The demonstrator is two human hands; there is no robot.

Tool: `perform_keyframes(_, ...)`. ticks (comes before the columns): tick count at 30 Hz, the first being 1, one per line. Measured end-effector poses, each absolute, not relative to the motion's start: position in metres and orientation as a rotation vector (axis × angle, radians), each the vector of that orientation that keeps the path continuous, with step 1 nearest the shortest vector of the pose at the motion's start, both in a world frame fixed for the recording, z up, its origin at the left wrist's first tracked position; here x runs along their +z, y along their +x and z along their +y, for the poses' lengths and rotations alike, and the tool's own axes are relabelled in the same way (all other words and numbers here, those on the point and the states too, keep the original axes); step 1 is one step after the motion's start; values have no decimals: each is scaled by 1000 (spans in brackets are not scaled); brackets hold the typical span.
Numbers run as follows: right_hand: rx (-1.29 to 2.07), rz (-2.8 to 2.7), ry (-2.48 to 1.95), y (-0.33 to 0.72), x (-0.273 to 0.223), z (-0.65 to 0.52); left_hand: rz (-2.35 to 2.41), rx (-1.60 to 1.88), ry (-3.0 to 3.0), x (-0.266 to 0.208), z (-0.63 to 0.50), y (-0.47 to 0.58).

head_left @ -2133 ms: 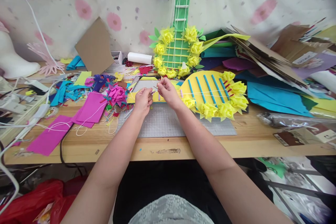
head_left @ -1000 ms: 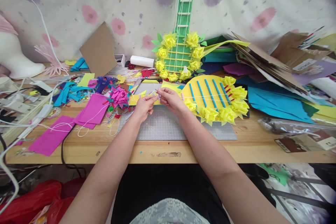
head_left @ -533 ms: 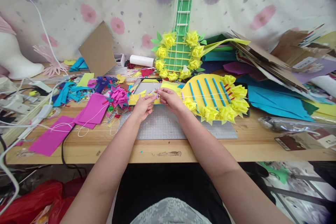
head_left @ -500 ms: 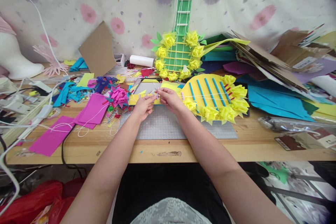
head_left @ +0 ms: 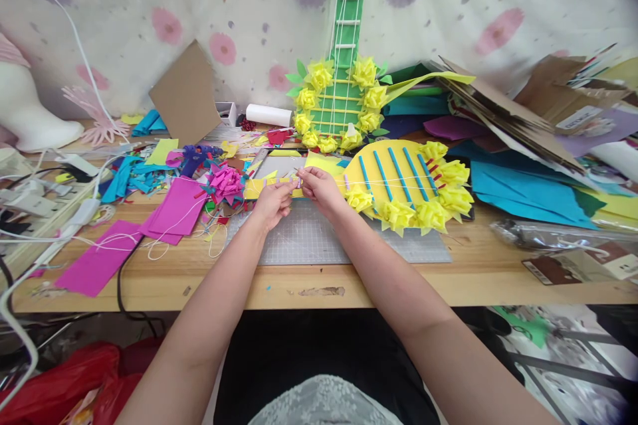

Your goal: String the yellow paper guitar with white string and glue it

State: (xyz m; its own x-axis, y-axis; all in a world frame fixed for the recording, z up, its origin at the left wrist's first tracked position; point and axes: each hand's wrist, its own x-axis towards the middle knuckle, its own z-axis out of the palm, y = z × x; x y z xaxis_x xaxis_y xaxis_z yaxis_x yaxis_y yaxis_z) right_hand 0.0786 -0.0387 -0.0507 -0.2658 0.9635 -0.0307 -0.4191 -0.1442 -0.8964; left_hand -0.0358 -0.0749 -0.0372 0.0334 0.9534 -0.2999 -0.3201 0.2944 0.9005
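One bench (head_left: pixel 199 289); two hands (head_left: pixel 272 204) (head_left: pixel 321 187) at one five-barred yellow guitar (head_left: pixel 393 177).

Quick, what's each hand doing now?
Left hand: closed, at the yellow guitar's neck; anything held unclear.
Right hand: pinched closed there; can't tell on what.

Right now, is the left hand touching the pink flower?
Apart: the head view shows bare yellow neck in the gap between the left hand and the pink flower.
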Motion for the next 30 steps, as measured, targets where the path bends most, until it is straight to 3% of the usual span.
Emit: perform_keyframes(30, 1723, -972, -761, 82, -45, -38, 1056, 1169, 729, -44, -72, -36)
